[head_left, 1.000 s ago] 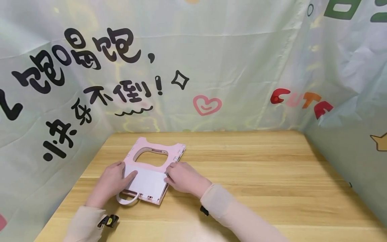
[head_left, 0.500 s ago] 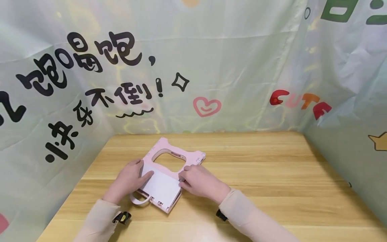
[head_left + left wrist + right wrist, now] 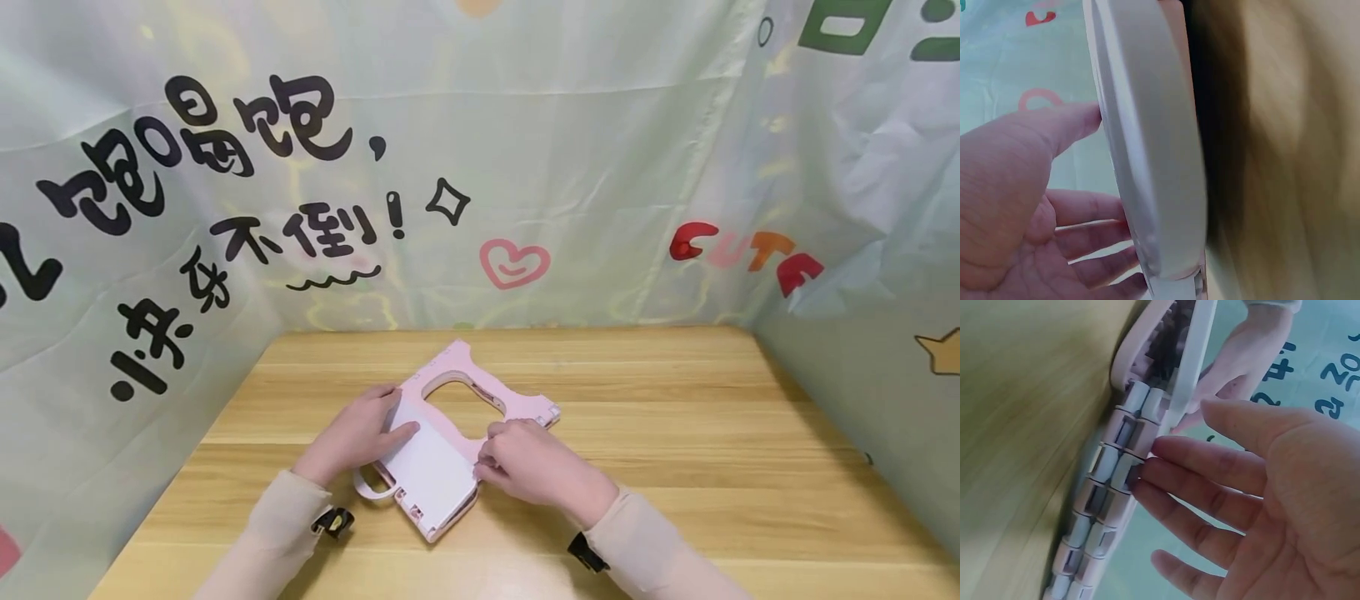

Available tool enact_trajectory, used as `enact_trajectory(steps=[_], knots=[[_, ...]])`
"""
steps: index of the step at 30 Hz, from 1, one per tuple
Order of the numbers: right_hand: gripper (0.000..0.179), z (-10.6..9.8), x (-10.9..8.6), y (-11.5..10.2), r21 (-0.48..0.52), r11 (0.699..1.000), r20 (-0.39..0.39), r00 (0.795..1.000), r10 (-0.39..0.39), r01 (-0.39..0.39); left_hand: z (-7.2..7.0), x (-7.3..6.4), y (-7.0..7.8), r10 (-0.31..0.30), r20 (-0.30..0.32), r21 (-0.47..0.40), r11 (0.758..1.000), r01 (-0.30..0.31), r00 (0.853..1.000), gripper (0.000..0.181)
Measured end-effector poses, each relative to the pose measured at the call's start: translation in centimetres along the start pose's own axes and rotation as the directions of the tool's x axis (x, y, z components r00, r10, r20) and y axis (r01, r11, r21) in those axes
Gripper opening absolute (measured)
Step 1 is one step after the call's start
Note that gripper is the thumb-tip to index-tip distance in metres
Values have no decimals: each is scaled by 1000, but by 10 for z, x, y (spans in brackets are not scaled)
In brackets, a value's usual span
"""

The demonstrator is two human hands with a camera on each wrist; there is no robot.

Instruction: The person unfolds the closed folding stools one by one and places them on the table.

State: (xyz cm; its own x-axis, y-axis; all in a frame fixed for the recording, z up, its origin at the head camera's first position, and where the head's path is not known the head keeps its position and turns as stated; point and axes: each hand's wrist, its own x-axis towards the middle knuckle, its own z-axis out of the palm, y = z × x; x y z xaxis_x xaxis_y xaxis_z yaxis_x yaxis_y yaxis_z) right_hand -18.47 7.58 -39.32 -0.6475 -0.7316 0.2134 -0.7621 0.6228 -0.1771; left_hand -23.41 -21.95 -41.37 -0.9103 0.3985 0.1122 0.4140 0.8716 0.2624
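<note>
A folded pink-and-white folding stool lies flat on the table, turned askew, its pink cut-out part pointing away and its white panel nearer. A curved white carrying handle sticks out at its near left. My left hand rests at the stool's left side, thumb on the white panel; the left wrist view shows its fingers nearly straight against the stool. My right hand is at the right edge. In the right wrist view its fingertips touch the row of hinges, with the thumb off them.
The wooden table extends to the right of the stool. Printed cloth with dark lettering and a pink heart encloses the back and both sides. Black wrist devices sit below the sleeves.
The stool has slid to the right and rotated clockwise, its pink end swinging rightward. Both hands have moved right with it, staying at its sides.
</note>
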Motion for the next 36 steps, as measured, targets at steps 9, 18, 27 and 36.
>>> enact_trajectory(steps=[9, 18, 27, 36], knots=[[16, -6, -17, -7, 40, 999, 25, 999, -20, 19, 3, 18, 7, 65, 131, -58, 997, -57, 989, 76], [14, -9, -27, -17, 82, 996, 27, 999, -28, 25, -1, 30, 12, 133, 184, -127, 986, -111, 974, 84], [12, -11, -31, -28, 148, 989, 85, 996, -34, 21, 3, 35, 16, 201, 202, -168, 971, -168, 959, 84], [15, -12, -38, -30, 148, 988, 95, 994, -45, 31, 8, 28, 19, 231, 119, -190, 960, -207, 966, 77]])
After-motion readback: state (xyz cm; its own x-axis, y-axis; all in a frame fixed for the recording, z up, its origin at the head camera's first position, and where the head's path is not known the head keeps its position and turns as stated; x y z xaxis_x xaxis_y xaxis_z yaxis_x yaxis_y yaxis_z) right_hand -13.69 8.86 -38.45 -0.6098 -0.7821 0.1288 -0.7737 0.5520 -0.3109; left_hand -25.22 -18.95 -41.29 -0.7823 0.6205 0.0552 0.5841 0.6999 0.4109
